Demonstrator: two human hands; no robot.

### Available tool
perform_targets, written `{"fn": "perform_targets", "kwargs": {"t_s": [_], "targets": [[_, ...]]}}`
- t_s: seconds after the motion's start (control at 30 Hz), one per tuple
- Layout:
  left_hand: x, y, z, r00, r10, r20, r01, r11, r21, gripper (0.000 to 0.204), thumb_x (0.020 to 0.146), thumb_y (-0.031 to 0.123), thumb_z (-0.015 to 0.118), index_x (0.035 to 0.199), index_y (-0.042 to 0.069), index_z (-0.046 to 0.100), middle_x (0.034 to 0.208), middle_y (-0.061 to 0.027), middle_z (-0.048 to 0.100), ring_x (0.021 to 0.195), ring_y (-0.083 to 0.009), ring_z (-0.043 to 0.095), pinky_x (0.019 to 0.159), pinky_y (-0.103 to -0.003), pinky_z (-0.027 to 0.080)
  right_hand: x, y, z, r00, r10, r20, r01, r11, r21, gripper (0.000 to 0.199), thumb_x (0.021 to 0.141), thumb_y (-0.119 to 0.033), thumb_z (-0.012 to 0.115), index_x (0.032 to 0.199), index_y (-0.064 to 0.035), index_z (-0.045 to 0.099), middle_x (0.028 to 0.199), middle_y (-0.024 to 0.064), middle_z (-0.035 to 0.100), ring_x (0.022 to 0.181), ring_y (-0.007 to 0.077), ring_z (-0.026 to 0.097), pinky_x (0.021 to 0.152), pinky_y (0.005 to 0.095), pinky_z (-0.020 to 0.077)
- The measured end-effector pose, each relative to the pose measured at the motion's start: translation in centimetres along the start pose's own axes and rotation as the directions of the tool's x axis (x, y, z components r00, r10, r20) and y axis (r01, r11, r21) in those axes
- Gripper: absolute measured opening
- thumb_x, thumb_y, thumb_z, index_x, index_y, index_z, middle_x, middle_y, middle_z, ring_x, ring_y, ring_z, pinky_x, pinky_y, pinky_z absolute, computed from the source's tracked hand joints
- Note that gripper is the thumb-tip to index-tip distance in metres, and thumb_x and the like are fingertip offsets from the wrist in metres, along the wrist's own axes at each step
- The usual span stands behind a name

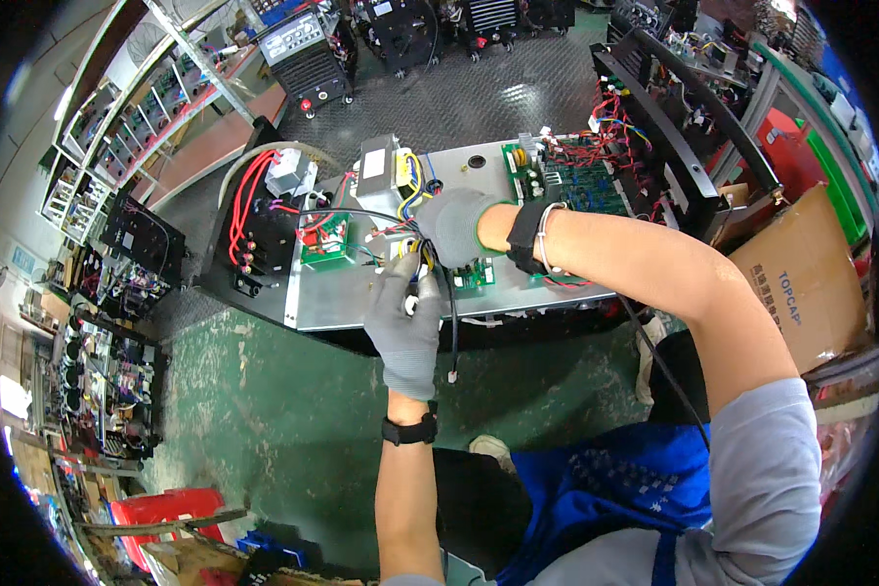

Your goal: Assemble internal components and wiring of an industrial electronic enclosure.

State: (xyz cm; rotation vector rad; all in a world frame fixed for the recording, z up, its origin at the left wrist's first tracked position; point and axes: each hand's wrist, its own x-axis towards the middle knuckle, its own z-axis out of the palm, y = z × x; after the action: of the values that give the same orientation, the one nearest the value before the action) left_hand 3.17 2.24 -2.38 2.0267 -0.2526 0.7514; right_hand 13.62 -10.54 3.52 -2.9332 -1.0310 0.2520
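Both my hands wear grey gloves and meet over the metal chassis plate (337, 311) of an opened electrical unit. My left hand (400, 317) comes from below, its fingers closed around a bundle of wires (415, 256) with yellow and dark strands. My right hand (454, 227) reaches in from the right and is curled over the same bundle; its fingertips are partly hidden. A black cable (454, 337) hangs from the bundle over the front edge and ends in a small connector (452, 376). Behind the hands stands a boxy transformer (376, 171) with yellow and blue leads.
A small green circuit board (325, 241) lies left of my hands, near thick red wires (239, 220). A larger populated board (581, 181) sits at the right. A black side panel (659, 122) rises there, with a cardboard box (801, 278) beyond. Similar units (308, 63) stand behind.
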Motion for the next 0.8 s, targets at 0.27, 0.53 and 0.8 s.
{"fn": "perform_targets", "kwargs": {"t_s": [0.27, 0.53, 0.8], "targets": [[-0.9, -0.7, -1.3, 0.994, -0.106, 0.017, 0.107, 0.987, -0.121, 0.021, 0.081, 0.003, 0.064, 0.101, -0.003, 0.065, 0.084, -0.0070, 0.059, 0.080, -0.0149, 0.056, 0.072, -0.028, 0.045, -0.4, 0.8, 1.2, 0.988, -0.072, -0.134, 0.072, 0.997, 0.001, 0.023, 0.065, -0.018, 0.063, 0.078, 0.0006, 0.069, 0.074, 0.0214, 0.066, 0.069, 0.0369, 0.065, 0.062, 0.0448, 0.0521], [-2.6, -2.7, -2.0, 0.988, 0.084, 0.128, -0.112, 0.968, 0.224, 0.010, 0.076, 0.005, 0.067, 0.085, 0.008, 0.065, 0.082, -0.0108, 0.063, 0.077, -0.0271, 0.062, 0.063, -0.038, 0.049, 2.7, -0.2, -1.3, 0.965, 0.141, -0.221, -0.089, 0.970, 0.227, 0.024, 0.077, -0.022, 0.058, 0.092, -0.0077, 0.070, 0.088, 0.0154, 0.067, 0.081, 0.0306, 0.066, 0.074, 0.0425, 0.0505], [-2.9, -1.5, -2.1, 0.978, -0.054, 0.202, -0.014, 0.947, 0.322, 0.010, 0.073, 0.011, 0.066, 0.083, 0.012, 0.065, 0.085, -0.0093, 0.063, 0.083, -0.0331, 0.059, 0.069, -0.043, 0.050, 5.2, -2.8, -1.2, 0.925, 0.314, -0.214, -0.296, 0.948, 0.113, 0.025, 0.077, -0.018, 0.060, 0.096, -0.0048, 0.071, 0.096, 0.0183, 0.069, 0.088, 0.0332, 0.068, 0.075, 0.0410, 0.0533]]}}
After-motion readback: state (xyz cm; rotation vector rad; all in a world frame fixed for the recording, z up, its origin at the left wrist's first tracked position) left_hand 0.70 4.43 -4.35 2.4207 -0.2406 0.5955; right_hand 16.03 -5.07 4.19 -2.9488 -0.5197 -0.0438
